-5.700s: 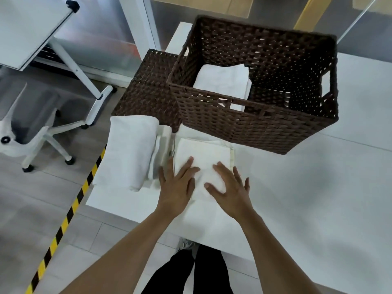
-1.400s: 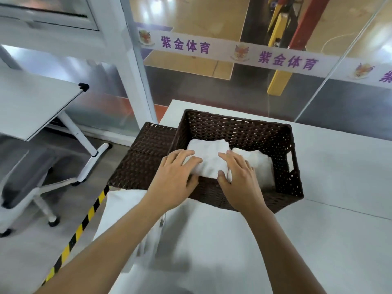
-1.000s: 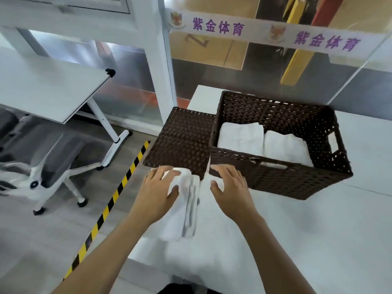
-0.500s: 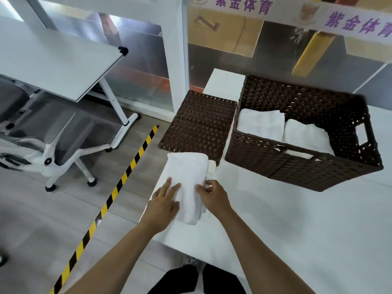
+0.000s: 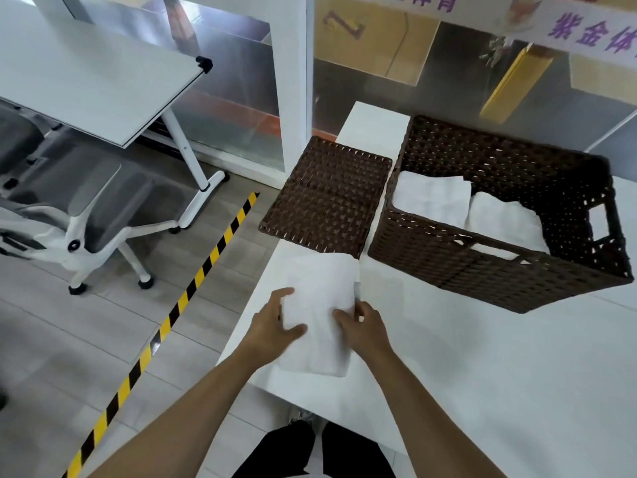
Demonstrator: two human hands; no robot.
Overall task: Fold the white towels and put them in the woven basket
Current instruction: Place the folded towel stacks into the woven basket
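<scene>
Gripping a towel [image 5: 319,305] from both sides, the hands sit close together at the near left corner of the surface [image 5: 482,374]. The left hand [image 5: 272,327] has its fingers spread along the towel's left edge with the thumb laid over the cloth. The right hand [image 5: 360,327] holds the right edge, thumb on top and fingers curled down the side out of sight. Neither hand is free; both are clamped on this one towel, which lies long and narrow, running away from the hands toward the lid [image 5: 327,198]. Its near end reaches almost to the surface's front edge.

Ahead of the hands and to the right stands the basket [image 5: 482,267], dark brown and woven, with cut-out handles in its walls. Inside it, two folded towels lie side by side: one [image 5: 431,198] toward the left wall, another [image 5: 505,219] to its right, touching it. The lid, flat and of the same weave, lies straight ahead of the hands, just beside the basket's left wall, with its left part hanging over the surface's edge.

Left of the hands, on the floor, runs a yellow-and-black tape [image 5: 179,305]. Farther left are a grey chair [image 5: 69,201] and a tilted white desk [image 5: 93,74].
</scene>
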